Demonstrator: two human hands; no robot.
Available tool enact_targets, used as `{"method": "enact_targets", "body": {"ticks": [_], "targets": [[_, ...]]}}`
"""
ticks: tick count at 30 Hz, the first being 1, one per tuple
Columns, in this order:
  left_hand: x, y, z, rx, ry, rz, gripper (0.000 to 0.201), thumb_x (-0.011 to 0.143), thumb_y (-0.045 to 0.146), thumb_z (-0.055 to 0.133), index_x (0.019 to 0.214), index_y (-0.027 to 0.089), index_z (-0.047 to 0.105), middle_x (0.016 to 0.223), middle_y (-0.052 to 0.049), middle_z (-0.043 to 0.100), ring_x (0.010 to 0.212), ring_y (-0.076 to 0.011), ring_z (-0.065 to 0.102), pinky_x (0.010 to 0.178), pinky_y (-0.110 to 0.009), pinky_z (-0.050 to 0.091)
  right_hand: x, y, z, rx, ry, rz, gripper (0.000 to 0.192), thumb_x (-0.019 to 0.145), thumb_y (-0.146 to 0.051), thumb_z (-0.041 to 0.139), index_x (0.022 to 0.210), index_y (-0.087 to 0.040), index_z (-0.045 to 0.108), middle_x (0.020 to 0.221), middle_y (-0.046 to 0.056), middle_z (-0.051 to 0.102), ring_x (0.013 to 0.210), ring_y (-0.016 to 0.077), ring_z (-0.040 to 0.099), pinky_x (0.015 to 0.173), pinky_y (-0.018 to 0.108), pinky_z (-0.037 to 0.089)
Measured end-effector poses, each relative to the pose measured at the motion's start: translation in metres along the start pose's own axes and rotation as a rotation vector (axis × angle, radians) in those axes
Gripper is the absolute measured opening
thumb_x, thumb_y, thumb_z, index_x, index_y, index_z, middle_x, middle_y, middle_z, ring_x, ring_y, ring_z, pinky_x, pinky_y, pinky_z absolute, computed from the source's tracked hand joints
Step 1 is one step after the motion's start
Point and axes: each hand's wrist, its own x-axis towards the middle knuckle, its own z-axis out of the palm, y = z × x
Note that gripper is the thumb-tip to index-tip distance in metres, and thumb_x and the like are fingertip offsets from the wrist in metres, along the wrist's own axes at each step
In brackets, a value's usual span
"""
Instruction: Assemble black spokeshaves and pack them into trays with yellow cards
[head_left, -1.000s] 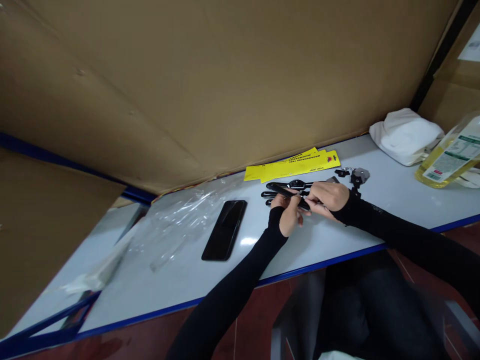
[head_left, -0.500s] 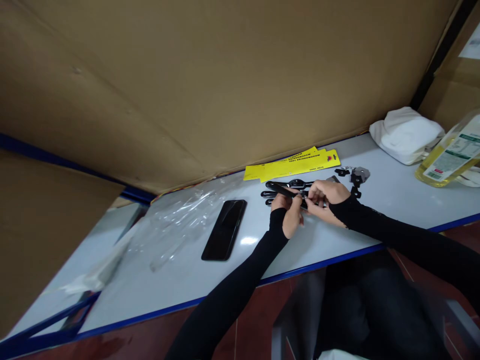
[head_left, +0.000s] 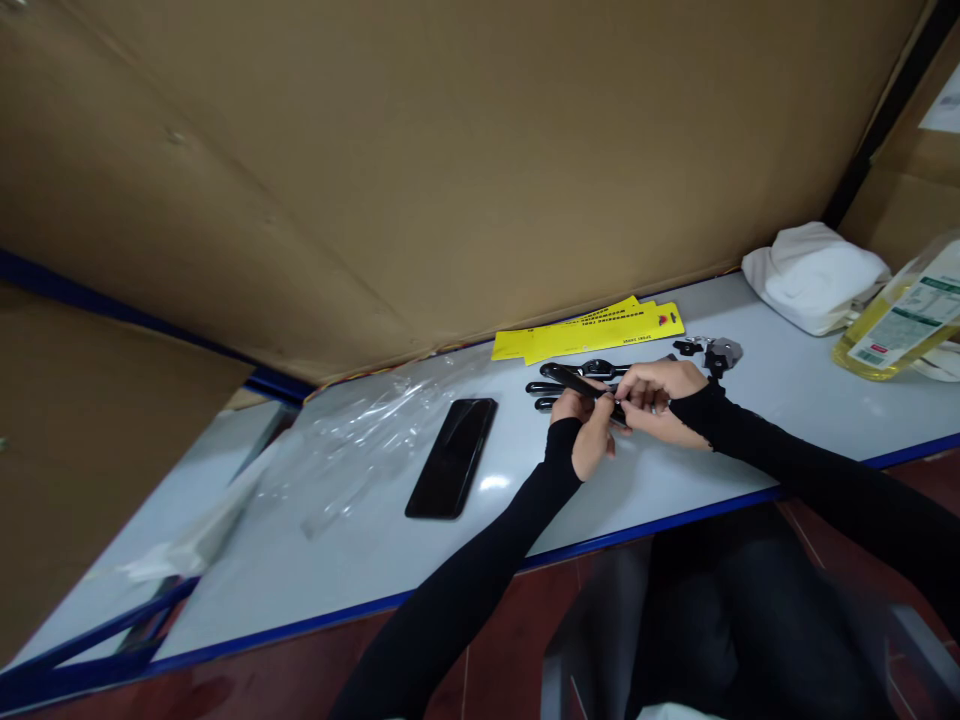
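Note:
A black spokeshave (head_left: 564,377) is held at a slant above the table, its near handle pointing up and left. My left hand (head_left: 589,435) is closed around its middle, the thumb on top. My right hand (head_left: 664,395) is closed too, fingertips pinching at the tool's middle and right part; any small part between them is hidden. Behind the hands lies another black spokeshave (head_left: 598,368). The handles of two more black tools (head_left: 541,388) stick out left of my left hand. Small black and grey metal parts (head_left: 721,355) lie to the right.
Yellow printed cards (head_left: 600,338) lie along the cardboard wall (head_left: 450,180). A black phone (head_left: 450,458) and clear plastic bags (head_left: 360,440) are on the left. At the right stand a bottle of yellow liquid (head_left: 896,315) and a white cloth bundle (head_left: 817,275). A blue edge (head_left: 645,530) borders the table.
Both hands and the spokeshave sit slightly further right in the picture, the view having shifted a little. The right hand has turned slightly at the tool's middle; the grip stays.

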Motion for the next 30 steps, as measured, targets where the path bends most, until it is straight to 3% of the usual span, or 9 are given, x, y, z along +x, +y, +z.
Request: {"method": "enact_targets", "body": {"ticks": [6, 13, 16, 19, 22, 30], "targets": [[-0.003, 0.0, 0.001, 0.027, -0.021, -0.012, 0.043, 0.076, 0.047, 0.082, 0.096, 0.02, 0.054, 0.068, 0.0, 0.065, 0.041, -0.0215, 0.065, 0.026, -0.026, 0.041, 0.0, -0.003, -0.004, 0.033, -0.05, -0.012, 0.008, 0.082, -0.026, 0.067, 0.086, -0.018, 0.068, 0.065, -0.003, 0.067, 0.052, 0.0074, 0.051, 0.049, 0.02, 0.038], [-0.004, 0.0, 0.002, -0.014, -0.059, -0.009, 0.044, 0.074, 0.047, 0.084, 0.094, 0.02, 0.054, 0.067, -0.001, 0.065, 0.044, -0.0231, 0.068, 0.025, -0.024, 0.039, 0.002, -0.007, -0.014, 0.074, -0.062, 0.07, 0.012, 0.08, -0.028, 0.072, 0.08, -0.018, 0.065, 0.067, 0.0, 0.068, 0.054, 0.0083, 0.056, 0.047, 0.019, 0.038], [-0.004, -0.001, 0.002, -0.022, -0.064, -0.02, 0.045, 0.075, 0.047, 0.085, 0.094, 0.021, 0.054, 0.067, 0.0, 0.065, 0.043, -0.0223, 0.068, 0.026, -0.022, 0.039, 0.002, -0.007, -0.014, 0.091, -0.073, 0.117, 0.014, 0.076, -0.025, 0.075, 0.078, -0.019, 0.062, 0.065, -0.002, 0.067, 0.052, 0.0086, 0.058, 0.046, 0.019, 0.042], [-0.004, -0.001, 0.002, -0.016, -0.062, -0.019, 0.046, 0.075, 0.047, 0.084, 0.095, 0.021, 0.053, 0.066, -0.001, 0.066, 0.043, -0.0226, 0.067, 0.026, -0.024, 0.041, 0.0, -0.009, -0.013, 0.177, -0.112, 0.187, 0.015, 0.08, -0.026, 0.073, 0.089, -0.021, 0.063, 0.067, -0.003, 0.068, 0.05, 0.0115, 0.064, 0.041, 0.019, 0.048], [-0.004, 0.0, 0.001, 0.002, -0.052, -0.01, 0.045, 0.076, 0.048, 0.083, 0.096, 0.021, 0.053, 0.065, -0.001, 0.067, 0.043, -0.0227, 0.067, 0.027, -0.024, 0.042, -0.001, -0.011, -0.013, 0.261, -0.143, 0.237, 0.019, 0.085, -0.032, 0.074, 0.099, -0.021, 0.065, 0.073, 0.0, 0.073, 0.053, 0.0153, 0.071, 0.035, 0.019, 0.049], [-0.004, 0.0, 0.002, 0.016, -0.062, -0.027, 0.044, 0.075, 0.047, 0.083, 0.095, 0.02, 0.054, 0.066, -0.001, 0.067, 0.045, -0.0232, 0.068, 0.027, -0.024, 0.041, 0.0, -0.01, -0.017, 0.414, -0.154, 0.328, 0.042, 0.081, -0.049, 0.087, 0.085, -0.02, 0.057, 0.074, 0.004, 0.075, 0.053, 0.0172, 0.073, 0.036, 0.02, 0.053]]}}
